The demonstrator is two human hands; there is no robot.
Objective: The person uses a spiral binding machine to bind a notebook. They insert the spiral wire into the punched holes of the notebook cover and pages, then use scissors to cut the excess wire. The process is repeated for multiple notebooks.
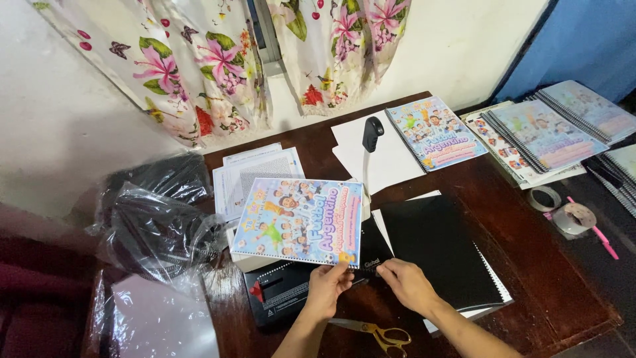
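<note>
Left hand (pixel 326 286) pinches the colourful booklet (pixel 298 221); right hand (pixel 407 284), fingers curled, steadies the binding machine (pixel 291 288). Keep punched edges aligned.

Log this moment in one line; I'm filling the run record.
left hand: holds booklet edge | right hand: on binding machine | scissors: near edge of table

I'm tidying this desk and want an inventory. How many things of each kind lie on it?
Colourful spiral-bound booklets: 4
Clear tape rolls: 2
Gold-handled scissors: 1
Black binding machine: 1
Pink pen: 1
Black cover sheet: 1
Total: 10
</note>
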